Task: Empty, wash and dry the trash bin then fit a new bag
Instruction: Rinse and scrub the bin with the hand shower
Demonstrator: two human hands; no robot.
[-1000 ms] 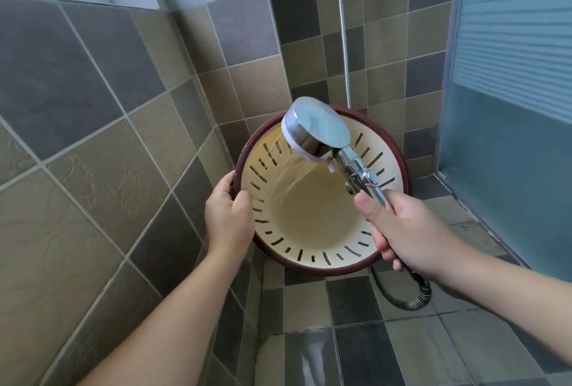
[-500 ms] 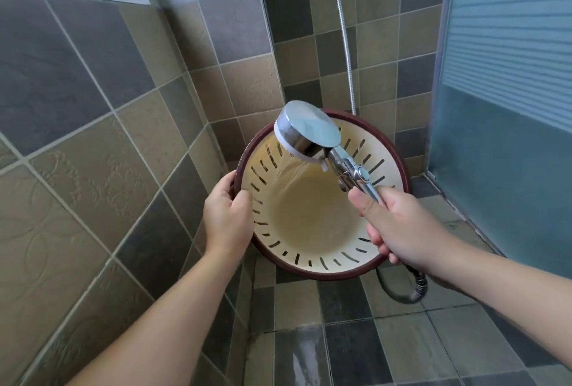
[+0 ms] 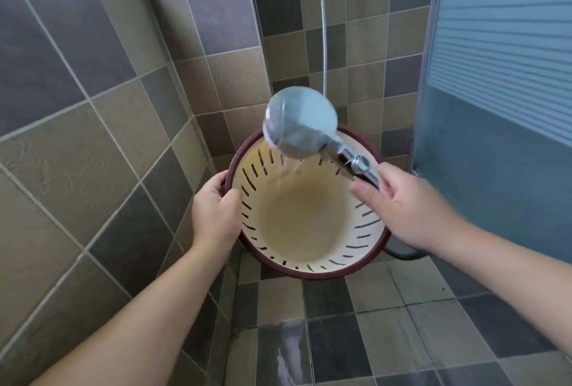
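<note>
My left hand [image 3: 215, 215] grips the left rim of the trash bin [image 3: 306, 224], thumb curled inside, tipping its open mouth toward me above the wet tiled floor [image 3: 387, 323]. Its cream, slotted inside holds only running water. My right hand [image 3: 405, 209] clenches the handle of the shower head [image 3: 300, 124], which sprays down into the bin.

A home bathroom's shower corner: tiled walls [image 3: 102, 125], tiled floor [image 3: 380, 323], frosted glass screen [image 3: 501, 107], shower hose [image 3: 323, 29].
</note>
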